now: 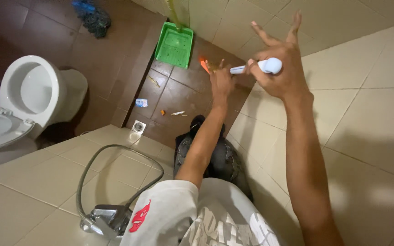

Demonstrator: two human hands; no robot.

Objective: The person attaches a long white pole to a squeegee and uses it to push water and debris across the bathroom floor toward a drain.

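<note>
My right hand point(282, 64) is raised against the beige tiled wall and grips the white rounded handle of a brush point(261, 67), with two fingers spread upward. My left hand point(221, 82) reaches out lower down beside the brush's shaft, near its orange tip point(204, 65); whether it touches the shaft I cannot tell. Below me I see my white printed shirt and grey trousers.
A green dustpan point(175, 44) leans in the far corner on the brown floor. A white toilet point(33, 91) with its lid up stands at the left. A chrome tap with a metal hose point(108, 217) is on the near wall. Small litter and a floor drain point(138, 126) lie below.
</note>
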